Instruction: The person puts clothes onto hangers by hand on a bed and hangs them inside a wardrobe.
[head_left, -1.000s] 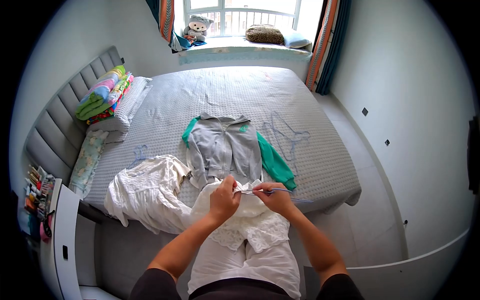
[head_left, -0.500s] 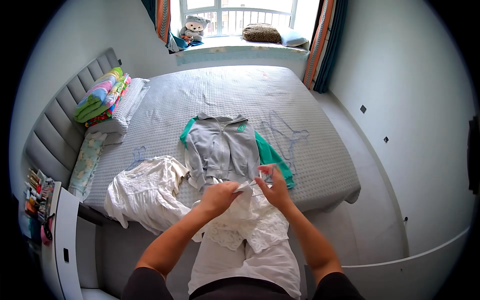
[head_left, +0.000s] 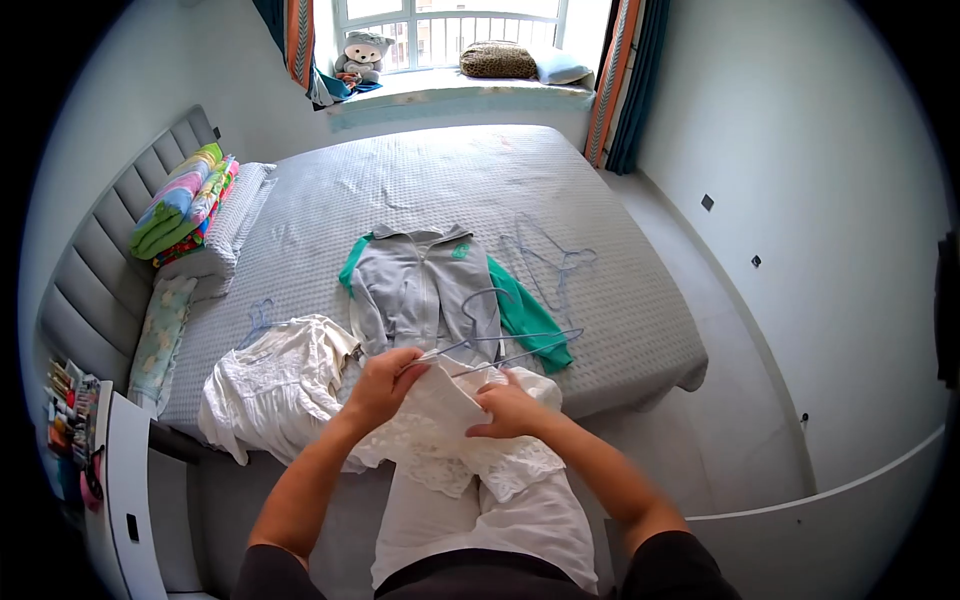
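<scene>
A white lace garment (head_left: 455,440) hangs from both hands in front of my lap. My left hand (head_left: 385,390) is closed on its upper edge, together with one end of a thin blue-grey hanger (head_left: 540,334). My right hand (head_left: 510,405) pinches the garment's edge on the other side, just under the hanger's lower bar. The hanger's hook points up toward the bed, and its left end is partly hidden by the cloth and fingers. Beyond my hands lies a grey zip jacket (head_left: 400,285) with green sleeves. A crumpled white blouse (head_left: 280,375) lies to the left.
Loose hangers (head_left: 560,265) rest on the grey bedspread (head_left: 340,190) right of the jacket, and another hanger (head_left: 258,318) is by the blouse. Folded bright quilts (head_left: 180,205) sit against the headboard (head_left: 110,230). A white cabinet (head_left: 130,480) stands at the left.
My right hand has moved down and left onto the garment's edge. The hanger now shows clearly above the cloth, hook upward. The view has shifted slightly.
</scene>
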